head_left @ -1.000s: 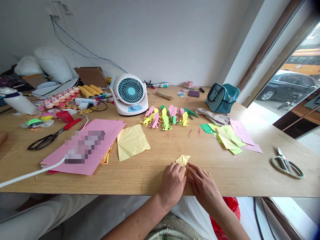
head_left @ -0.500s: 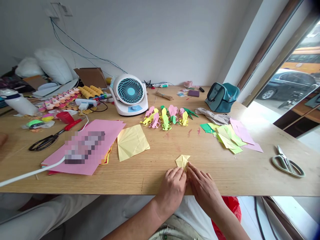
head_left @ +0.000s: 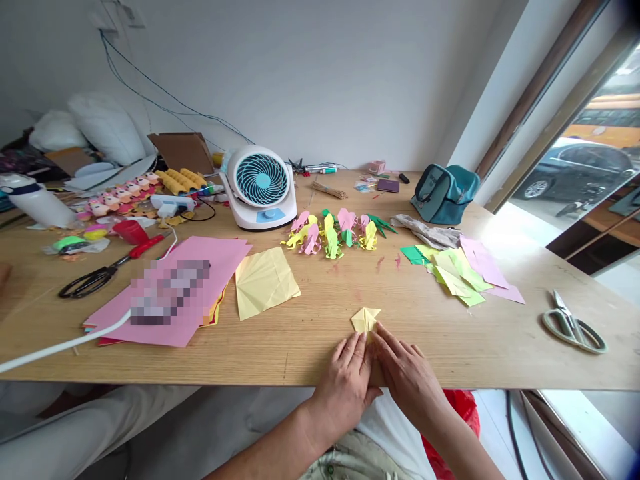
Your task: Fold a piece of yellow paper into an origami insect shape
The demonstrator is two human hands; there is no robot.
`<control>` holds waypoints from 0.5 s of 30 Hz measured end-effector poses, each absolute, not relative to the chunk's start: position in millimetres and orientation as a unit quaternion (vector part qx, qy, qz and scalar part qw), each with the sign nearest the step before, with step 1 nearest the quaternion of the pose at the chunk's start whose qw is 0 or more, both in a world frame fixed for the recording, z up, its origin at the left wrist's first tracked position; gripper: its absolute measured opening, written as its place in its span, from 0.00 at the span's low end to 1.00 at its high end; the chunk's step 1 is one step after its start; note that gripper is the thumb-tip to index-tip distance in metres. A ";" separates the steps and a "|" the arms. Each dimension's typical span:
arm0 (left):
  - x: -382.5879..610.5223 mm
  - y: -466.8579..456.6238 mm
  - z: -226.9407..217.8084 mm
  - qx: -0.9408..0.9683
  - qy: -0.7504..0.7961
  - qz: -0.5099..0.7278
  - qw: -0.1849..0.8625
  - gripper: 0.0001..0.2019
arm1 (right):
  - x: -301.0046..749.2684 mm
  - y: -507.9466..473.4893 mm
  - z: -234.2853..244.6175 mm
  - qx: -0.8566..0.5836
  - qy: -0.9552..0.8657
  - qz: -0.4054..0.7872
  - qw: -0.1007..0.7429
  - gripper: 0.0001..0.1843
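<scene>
A small folded yellow paper (head_left: 365, 319) lies on the wooden table (head_left: 300, 340) near its front edge. My left hand (head_left: 346, 380) and my right hand (head_left: 406, 375) lie side by side over its near part, fingers stretched flat and pressing down on it. Only the far tip of the paper shows beyond my fingertips.
A creased yellow sheet (head_left: 265, 281) and pink sheets (head_left: 170, 293) lie to the left, with black scissors (head_left: 95, 280). Folded paper figures (head_left: 333, 235) stand before a small fan (head_left: 260, 187). Green and pink sheets (head_left: 465, 270), a teal bag (head_left: 444, 193) and grey scissors (head_left: 573, 325) are on the right.
My left hand's fingers have straightened from curled to flat on the paper. Both hands have slid slightly toward me along the fold.
</scene>
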State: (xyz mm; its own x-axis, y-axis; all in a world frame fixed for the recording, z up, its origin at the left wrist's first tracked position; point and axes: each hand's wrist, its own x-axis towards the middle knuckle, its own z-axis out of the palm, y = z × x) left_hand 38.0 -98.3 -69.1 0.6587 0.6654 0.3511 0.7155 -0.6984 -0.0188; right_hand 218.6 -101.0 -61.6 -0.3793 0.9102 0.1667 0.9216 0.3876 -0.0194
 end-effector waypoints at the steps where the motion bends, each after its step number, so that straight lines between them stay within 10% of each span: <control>1: 37.5 -98.6 -68.6 -0.909 -0.379 -0.153 0.079 0.33 | 218.7 -101.2 -61.8 -0.552 -0.830 -0.040 0.074 0.27; 15: 38.3 -102.2 -71.1 -0.915 -0.376 -0.090 0.111 0.35 | 218.3 -100.6 -59.3 -0.544 -0.836 -0.035 0.057 0.29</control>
